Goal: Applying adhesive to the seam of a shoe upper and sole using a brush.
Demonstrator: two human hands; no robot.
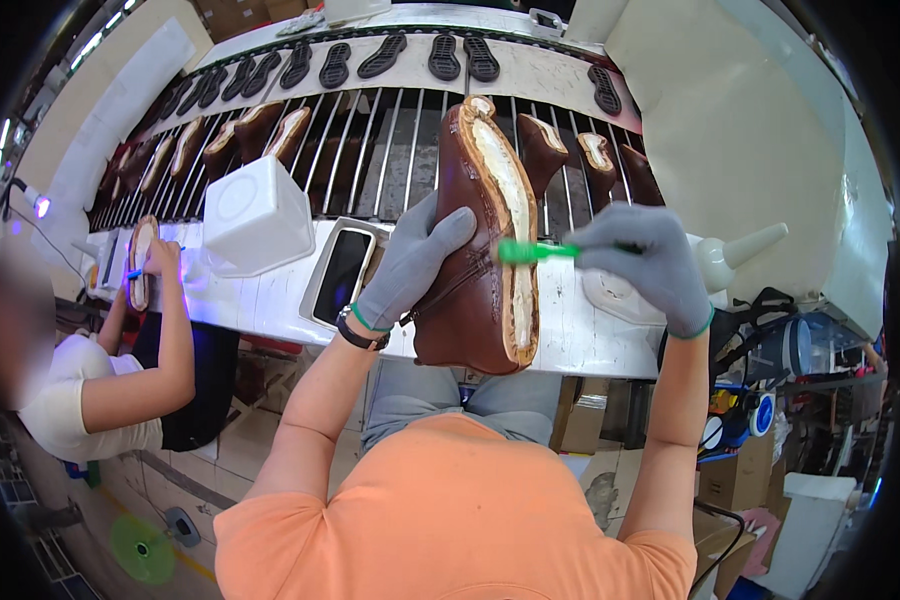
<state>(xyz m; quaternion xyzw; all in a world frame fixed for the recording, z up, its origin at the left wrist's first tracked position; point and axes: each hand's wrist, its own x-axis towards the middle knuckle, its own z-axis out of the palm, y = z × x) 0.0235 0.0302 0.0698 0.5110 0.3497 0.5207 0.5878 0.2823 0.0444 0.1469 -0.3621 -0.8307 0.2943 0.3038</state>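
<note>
A dark brown boot upper (465, 310) is held up in front of me, its pale, unsoled underside facing right. My left hand (410, 262), in a grey glove, grips its side, thumb across the leather and the other fingers mostly hidden. In my gloved right hand (645, 250) is a green brush (538, 251), closed in my fingers. The brush head is at the edge of the boot's underside, slightly smeared by motion. Laces hang from the boot near my left wrist.
Behind the boot runs a roller rack (385, 150) with several brown boots, and black soles (382, 56) line the shelf beyond. A white container (253, 215) and a phone (342, 275) are left; a white nozzle bottle (735, 252) is right. A co-worker (120, 385) handles another shoe at far left.
</note>
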